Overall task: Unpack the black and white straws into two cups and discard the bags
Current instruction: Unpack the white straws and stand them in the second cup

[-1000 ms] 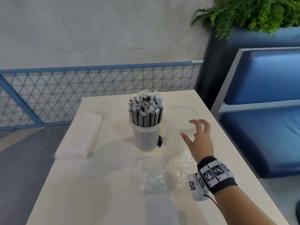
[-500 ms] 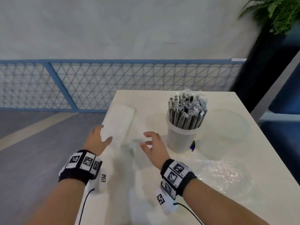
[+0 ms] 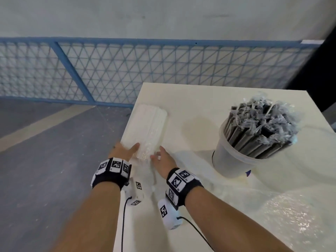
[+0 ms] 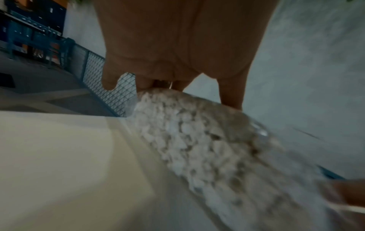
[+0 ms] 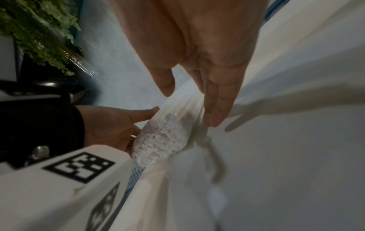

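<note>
A clear bag of white straws (image 3: 148, 128) lies along the left edge of the white table (image 3: 192, 106). My left hand (image 3: 127, 148) grips its near end, thumb on top and fingers over the left side; the left wrist view shows the hand spanning the straw ends (image 4: 197, 140). My right hand (image 3: 158, 155) hovers open just right of that end, fingers straight (image 5: 217, 101) beside the bag (image 5: 160, 140). A translucent cup (image 3: 234, 160) to the right holds wrapped black straws (image 3: 260, 128) standing upright.
An empty crinkled clear bag (image 3: 291, 215) lies flat on the table at the near right. The table's left edge drops to a grey floor, with a blue mesh fence (image 3: 127, 70) behind. A dark planter (image 3: 320, 73) stands at the far right.
The view swung left. My right hand came from the right side across to the white straw bag. My left hand entered and took hold of the bag's near end.
</note>
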Action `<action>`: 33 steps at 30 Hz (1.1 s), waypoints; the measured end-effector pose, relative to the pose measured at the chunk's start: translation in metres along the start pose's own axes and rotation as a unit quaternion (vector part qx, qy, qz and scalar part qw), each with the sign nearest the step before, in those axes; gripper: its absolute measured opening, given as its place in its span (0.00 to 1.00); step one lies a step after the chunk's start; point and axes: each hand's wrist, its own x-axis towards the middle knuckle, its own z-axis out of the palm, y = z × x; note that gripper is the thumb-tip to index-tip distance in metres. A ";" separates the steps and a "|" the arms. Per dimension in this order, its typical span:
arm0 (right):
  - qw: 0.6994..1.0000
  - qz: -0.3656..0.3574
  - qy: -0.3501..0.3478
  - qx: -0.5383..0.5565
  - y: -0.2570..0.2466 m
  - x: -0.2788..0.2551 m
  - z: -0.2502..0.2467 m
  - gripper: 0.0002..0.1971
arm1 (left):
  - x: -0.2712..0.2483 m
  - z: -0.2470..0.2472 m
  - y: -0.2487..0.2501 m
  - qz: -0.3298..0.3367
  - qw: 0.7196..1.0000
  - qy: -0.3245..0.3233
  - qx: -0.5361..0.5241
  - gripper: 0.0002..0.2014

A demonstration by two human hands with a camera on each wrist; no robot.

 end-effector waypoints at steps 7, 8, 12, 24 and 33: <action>1.000 0.015 0.003 -0.007 -0.002 -0.007 0.010 0.33 | -0.010 0.003 -0.019 0.015 0.995 -0.036 -0.095 0.35; 1.000 0.018 -0.001 -0.003 -0.003 -0.011 0.010 0.33 | -0.015 0.007 -0.024 0.027 0.991 -0.031 -0.130 0.33; 0.999 0.026 -0.006 0.030 -0.001 -0.036 0.007 0.39 | -0.048 0.016 -0.037 0.095 0.978 0.014 -0.183 0.28; 0.947 -0.054 0.102 0.298 -0.019 -0.105 -0.022 0.69 | -0.178 0.021 -0.049 0.294 0.942 0.138 -0.080 0.25; 0.879 -0.078 0.136 0.450 0.018 -0.163 -0.043 0.26 | -0.225 0.041 -0.068 0.456 0.884 0.097 0.020 0.49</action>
